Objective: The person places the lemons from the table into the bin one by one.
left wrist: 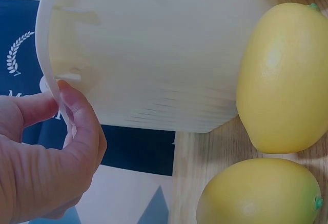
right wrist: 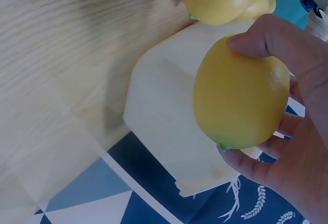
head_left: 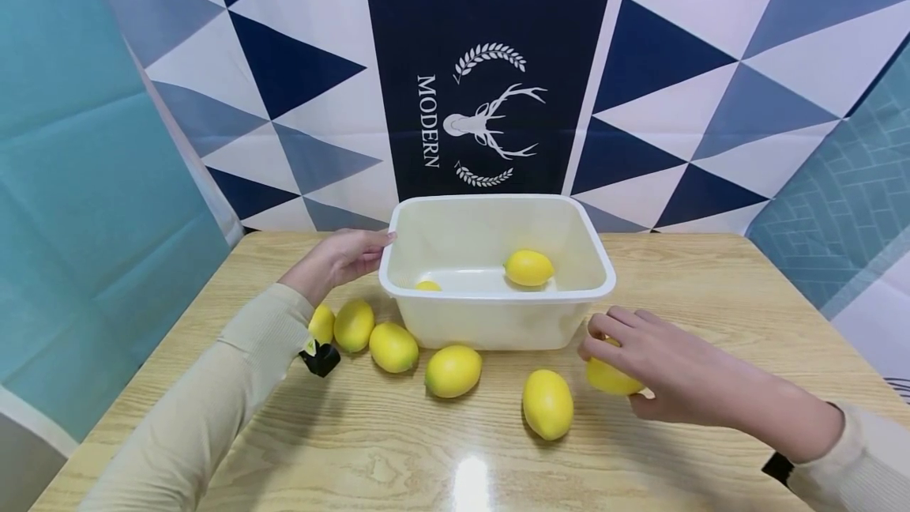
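A white plastic bin [head_left: 490, 321] stands at the back of the wooden table, with one lemon [head_left: 528, 268] lying in it and part of another lemon [head_left: 428, 286] showing above its front rim. My left hand [head_left: 348, 255] pinches the bin's left rim between thumb and fingers, which the left wrist view shows close up. To the right of the bin, my right hand [head_left: 633, 362] holds a yellow lemon [right wrist: 241, 93], thumb on one side and fingers around the other. The lemon's green tip points away from the thumb in the right wrist view.
A row of lemons [head_left: 453, 371] curves along the bin's front left, partly behind the left forearm. Another lemon [head_left: 547, 405] lies nearer, in front of the bin's right half. Behind the table [head_left: 398, 449] hangs a patterned cloth [head_left: 490, 62] with triangles and a deer print.
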Tool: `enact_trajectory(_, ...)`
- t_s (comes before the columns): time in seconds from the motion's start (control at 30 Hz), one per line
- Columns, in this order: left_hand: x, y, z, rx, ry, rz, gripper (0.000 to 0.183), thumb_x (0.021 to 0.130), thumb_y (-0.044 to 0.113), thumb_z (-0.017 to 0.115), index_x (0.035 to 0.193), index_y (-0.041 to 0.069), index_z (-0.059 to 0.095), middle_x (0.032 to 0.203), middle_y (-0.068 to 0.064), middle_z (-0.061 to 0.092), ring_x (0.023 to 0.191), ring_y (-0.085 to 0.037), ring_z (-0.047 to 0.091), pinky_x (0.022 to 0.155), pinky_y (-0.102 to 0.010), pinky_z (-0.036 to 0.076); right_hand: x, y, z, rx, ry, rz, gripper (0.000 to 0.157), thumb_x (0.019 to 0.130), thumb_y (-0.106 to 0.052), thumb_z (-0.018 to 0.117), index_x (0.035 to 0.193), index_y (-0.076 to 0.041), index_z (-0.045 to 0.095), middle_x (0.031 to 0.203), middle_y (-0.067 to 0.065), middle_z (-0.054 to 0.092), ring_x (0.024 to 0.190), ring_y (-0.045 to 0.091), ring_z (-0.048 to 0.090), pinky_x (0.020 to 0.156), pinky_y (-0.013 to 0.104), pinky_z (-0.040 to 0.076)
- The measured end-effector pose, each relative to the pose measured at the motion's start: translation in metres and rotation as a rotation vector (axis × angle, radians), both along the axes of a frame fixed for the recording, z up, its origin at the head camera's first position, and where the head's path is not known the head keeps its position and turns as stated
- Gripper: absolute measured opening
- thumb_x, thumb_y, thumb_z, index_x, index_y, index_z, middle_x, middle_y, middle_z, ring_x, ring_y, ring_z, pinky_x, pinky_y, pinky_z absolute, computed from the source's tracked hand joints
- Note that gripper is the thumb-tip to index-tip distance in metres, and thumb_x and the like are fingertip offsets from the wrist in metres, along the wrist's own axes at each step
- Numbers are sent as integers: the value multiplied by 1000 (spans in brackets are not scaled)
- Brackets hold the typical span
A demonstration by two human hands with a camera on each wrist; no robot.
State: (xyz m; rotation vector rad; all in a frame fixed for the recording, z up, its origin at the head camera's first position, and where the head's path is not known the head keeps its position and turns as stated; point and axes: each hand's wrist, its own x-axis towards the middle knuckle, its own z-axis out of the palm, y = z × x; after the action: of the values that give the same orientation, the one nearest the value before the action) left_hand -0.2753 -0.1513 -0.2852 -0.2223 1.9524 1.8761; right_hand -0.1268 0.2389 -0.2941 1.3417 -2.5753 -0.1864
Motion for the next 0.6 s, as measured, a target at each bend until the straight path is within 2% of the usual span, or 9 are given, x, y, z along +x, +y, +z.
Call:
enact_trajectory(0.2, 2, -1, -1, 9, 10, -2, 48, 100, 15, 55, 142, -3, 44, 100, 1, 61, 84, -5, 63, 113, -28, 43, 3, -3, 6, 12, -1, 5, 74, 50, -20, 93, 113, -26, 56, 103, -10, 53, 92, 11, 45, 69, 29, 46)
enact_trajectory(0.4, 3, -1, -2, 21, 16, -2, 47, 99, 14, 55, 142, -3, 44, 95, 2, 63, 83, -4, 64, 115, -30, 41, 6, -6, 11, 22, 8, 9, 73, 49, -18, 92, 112, -26, 56, 103, -11, 54, 92, 11, 45, 68, 28, 45)
enact_trajectory(0.5, 3, -1, -3, 9, 19, 0, 47, 99, 15, 55, 141, -3, 45, 97, 1, 62, 83, -4, 64, 105, -25, 50, 6, -8, 14, 30, 13, 4, 73, 47, -18, 92, 110, -27, 56, 102, -11, 54, 92, 12, 46, 69, 30, 46)
enact_trajectory(0.6, 3, 0, -3, -6, 19, 3, 46, 99, 16, 56, 140, -2, 45, 102, 0, 59, 84, -5, 63, 86, -16, 57, 7, -9, 16, 33, 29, 8, 74, 46, -18, 92, 110, -27, 55, 100, -11, 53, 91, 12, 45, 67, 28, 42)
